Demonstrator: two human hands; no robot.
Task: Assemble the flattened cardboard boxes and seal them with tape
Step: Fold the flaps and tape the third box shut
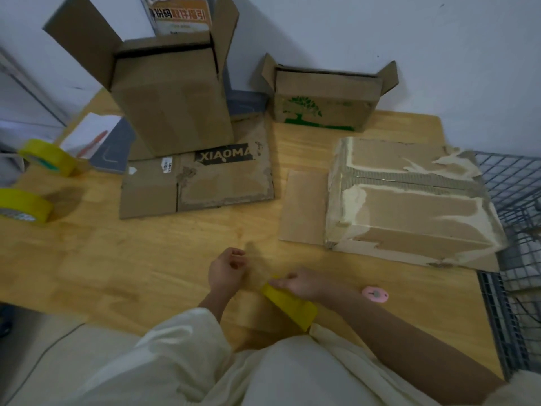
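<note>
Three yellow tape rolls: two at the table's left edge (48, 156) (25, 205), one held near the front. Four cardboard boxes: a tall open box (172, 98) standing on a flattened box (199, 183), a small open box (325, 104) by the white wall, a torn box (409, 200) at right. Wooden table (146, 259); wire rack (515, 200) beside it. Right hand (301, 284) grips the held tape roll (289, 306); left hand (227, 269), fingers curled, pinches the tape's pulled end. A pink cutter (375, 294) lies nearby.

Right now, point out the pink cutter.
The pink cutter lies on the wooden table at lower right, just right of the right hand holding the yellow tape roll.
</note>
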